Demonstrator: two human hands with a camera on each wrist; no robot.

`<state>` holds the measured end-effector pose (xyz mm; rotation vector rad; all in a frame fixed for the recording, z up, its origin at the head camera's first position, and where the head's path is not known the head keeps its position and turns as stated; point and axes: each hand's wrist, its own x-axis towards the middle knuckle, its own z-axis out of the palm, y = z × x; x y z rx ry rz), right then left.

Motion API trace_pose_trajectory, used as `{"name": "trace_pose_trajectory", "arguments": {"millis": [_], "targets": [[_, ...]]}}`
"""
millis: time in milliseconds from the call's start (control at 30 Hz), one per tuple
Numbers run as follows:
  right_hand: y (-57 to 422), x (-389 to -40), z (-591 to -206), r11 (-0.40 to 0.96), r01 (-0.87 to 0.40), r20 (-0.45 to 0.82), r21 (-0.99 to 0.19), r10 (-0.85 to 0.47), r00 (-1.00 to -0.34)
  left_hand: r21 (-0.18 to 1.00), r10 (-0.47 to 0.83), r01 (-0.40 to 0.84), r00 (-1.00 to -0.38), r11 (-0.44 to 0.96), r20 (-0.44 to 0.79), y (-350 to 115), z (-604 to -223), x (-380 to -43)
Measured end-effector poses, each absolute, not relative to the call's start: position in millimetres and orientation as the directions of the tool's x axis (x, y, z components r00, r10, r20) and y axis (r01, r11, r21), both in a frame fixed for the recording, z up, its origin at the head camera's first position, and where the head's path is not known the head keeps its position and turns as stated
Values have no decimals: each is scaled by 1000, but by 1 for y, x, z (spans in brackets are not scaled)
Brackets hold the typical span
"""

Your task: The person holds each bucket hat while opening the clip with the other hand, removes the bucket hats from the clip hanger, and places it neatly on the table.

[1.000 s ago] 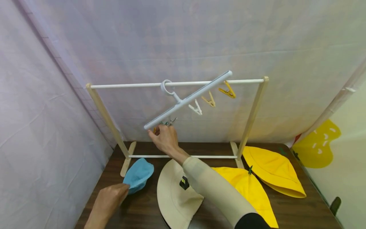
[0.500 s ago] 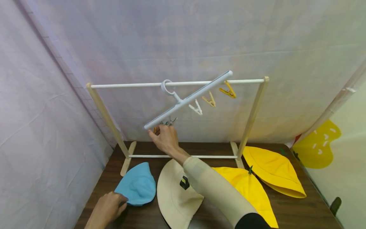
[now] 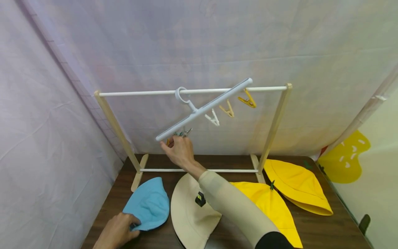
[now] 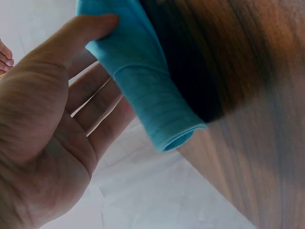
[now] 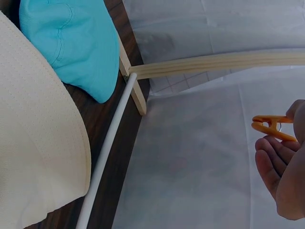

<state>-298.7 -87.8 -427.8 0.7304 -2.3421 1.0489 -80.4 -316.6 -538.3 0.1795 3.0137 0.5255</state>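
Note:
My left hand [image 3: 117,229] pinches the edge of a light blue bucket hat [image 3: 151,204] low at the table's left side. In the left wrist view the thumb lies on the blue cloth and the fingers are behind it. Higher up, my right hand [image 3: 181,152] grips an orange clothespin [image 5: 272,127] by its handles, at the low left end of a pale hanger [image 3: 208,105]. The right wrist view shows the clothespin's tips with nothing between them. The hanger tilts, its hook around the rack's top bar [image 3: 140,93].
A beige bucket hat [image 3: 188,207] lies beside the blue one. Two yellow hats [image 3: 295,181] are at the right, one partly behind the right sleeve. White [image 3: 212,118], cream [image 3: 228,109] and orange clips [image 3: 248,100] hang from the hanger's high end. The rack's wooden posts [image 3: 275,128] stand behind.
The blue hat has come down and toward me, its cloth spreading out as the left hand shifted its hold along the edge. The right hand has stayed at the clothespin.

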Motion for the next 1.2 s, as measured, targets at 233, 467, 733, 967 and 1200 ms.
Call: {"name": "trace_pose_trajectory", "arguments": {"millis": [233,467,733,967,1200], "targets": [[-87,-298,-429,573,-619,591,-537,-268,-761,424,169,118,-982,898,-84,-321,-547,-78],[-87,-299,-431,578,-622,607,-529,-255,-753,433,146,91,-985,897,-94,-320,-549,-78],[-88,-298,-432,570,-630,615,-528,-254,-746,448,146,129,-989,885,-5,-319,-553,-79],[-91,-299,-430,560,-634,637,-533,-227,-737,418,119,163,-985,894,129,-314,-553,-85],[-96,-297,-429,529,-643,650,-554,-208,-731,418,137,231,-961,878,242,-310,-550,-89]]}}
